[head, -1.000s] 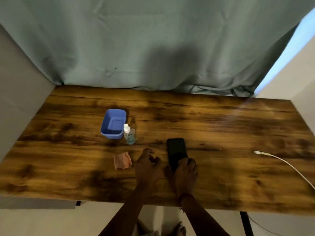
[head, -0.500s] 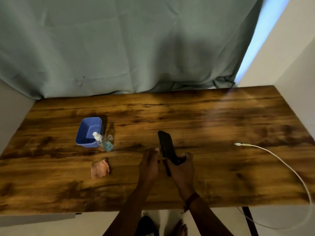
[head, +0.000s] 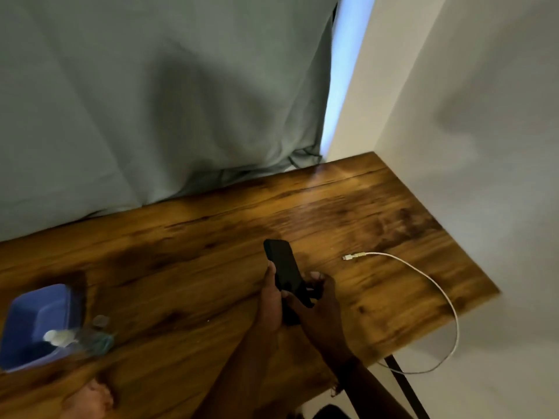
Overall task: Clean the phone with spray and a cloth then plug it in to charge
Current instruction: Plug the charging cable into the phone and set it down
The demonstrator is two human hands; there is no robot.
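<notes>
A black phone (head: 282, 267) is lifted off the wooden table (head: 187, 252), tilted with its top end pointing away. My left hand (head: 269, 300) grips its lower left edge and my right hand (head: 317, 300) grips its lower right side from below. The white charging cable (head: 423, 276) lies on the table to the right, its plug end (head: 348, 257) pointing toward the phone, a short gap away. At the left, blurred, stands the small spray bottle (head: 75, 338) with a white cap. The pinkish cloth (head: 90, 399) lies at the lower left edge of the frame.
A blue plastic tub (head: 33, 322) stands at the far left behind the bottle. A grey-green curtain (head: 151, 101) hangs behind the table and a white wall (head: 484, 146) closes the right side. The cable loops over the table's right front corner.
Both hands have lifted the phone from flat on the table and hold it tilted. The view has swung to the right, toward the cable; bottle, tub and cloth slid to the left.
</notes>
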